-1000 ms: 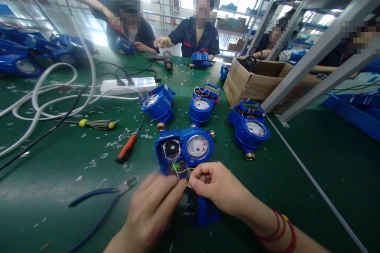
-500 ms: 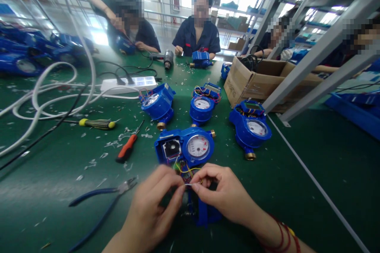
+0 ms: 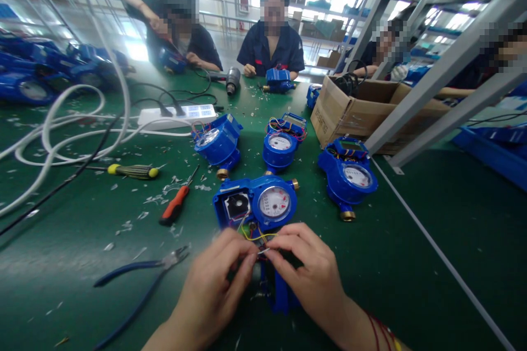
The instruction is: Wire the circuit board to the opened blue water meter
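Note:
A blue water meter (image 3: 275, 204) with a round dial lies in front of me, its side housing (image 3: 236, 207) open. Loose coloured wires (image 3: 256, 235) run from it toward a blue cover part (image 3: 280, 293) that lies partly under my hands. My left hand (image 3: 218, 274) is closed in a pinch on one end of a thin white wire (image 3: 263, 252). Thumb and forefinger of my right hand (image 3: 310, 263) pinch the other end, close to a yellow wire. The fingers hide where the white wire leads.
Pliers (image 3: 164, 263), an orange screwdriver (image 3: 175, 205) and a yellow-black screwdriver (image 3: 134, 171) lie left. Behind stand three more meters (image 3: 280, 151), a power strip (image 3: 181, 115), a heat gun (image 3: 233, 81) and a cardboard box (image 3: 349, 112). Co-workers (image 3: 272, 46) sit opposite; a slanting metal frame (image 3: 432, 60) crosses the right.
My right hand has turned a little and its fingers have shifted on the white wire, which now slants. My left hand stays nearly in place, still pinching. The meter has not moved.

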`<state>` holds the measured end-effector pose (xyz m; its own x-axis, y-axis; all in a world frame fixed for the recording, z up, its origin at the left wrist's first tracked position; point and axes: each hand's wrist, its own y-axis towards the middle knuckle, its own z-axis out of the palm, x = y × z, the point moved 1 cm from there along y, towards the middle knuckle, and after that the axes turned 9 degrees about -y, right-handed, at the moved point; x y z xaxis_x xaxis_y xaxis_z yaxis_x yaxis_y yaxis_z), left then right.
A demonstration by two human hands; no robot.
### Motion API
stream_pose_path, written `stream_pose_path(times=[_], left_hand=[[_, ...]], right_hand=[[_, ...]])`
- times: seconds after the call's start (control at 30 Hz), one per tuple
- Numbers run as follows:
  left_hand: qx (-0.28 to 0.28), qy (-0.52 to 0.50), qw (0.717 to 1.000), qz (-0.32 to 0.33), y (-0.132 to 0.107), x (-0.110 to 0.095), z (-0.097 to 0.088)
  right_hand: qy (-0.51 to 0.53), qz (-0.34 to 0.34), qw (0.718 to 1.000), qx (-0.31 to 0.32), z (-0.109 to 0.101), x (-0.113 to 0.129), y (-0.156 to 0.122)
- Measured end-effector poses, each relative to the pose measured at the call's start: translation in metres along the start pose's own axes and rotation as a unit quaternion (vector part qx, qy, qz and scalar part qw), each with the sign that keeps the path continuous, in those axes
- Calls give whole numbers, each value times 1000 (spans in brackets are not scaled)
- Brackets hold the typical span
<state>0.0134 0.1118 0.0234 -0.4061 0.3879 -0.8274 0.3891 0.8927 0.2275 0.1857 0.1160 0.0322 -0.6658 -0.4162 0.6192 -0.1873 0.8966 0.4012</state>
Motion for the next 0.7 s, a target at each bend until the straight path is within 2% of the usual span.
stream_pose_path(times=[0.1, 0.2, 0.5, 0.7], left_hand=[[-5, -7, 1000, -20, -1, 0, 2], [-13, -9, 999, -30, -2, -2, 2], [-24, -20, 999, -18, -3, -4, 3], [-27, -22, 999, -33, -3, -5, 4]], right_hand=[[-91, -58, 993, -57, 1, 2, -4], [-122, -77, 987, -70, 2, 4, -5], [-109, -102, 987, -61, 8, 6, -8], [-82, -93, 991, -51, 9, 6, -8]])
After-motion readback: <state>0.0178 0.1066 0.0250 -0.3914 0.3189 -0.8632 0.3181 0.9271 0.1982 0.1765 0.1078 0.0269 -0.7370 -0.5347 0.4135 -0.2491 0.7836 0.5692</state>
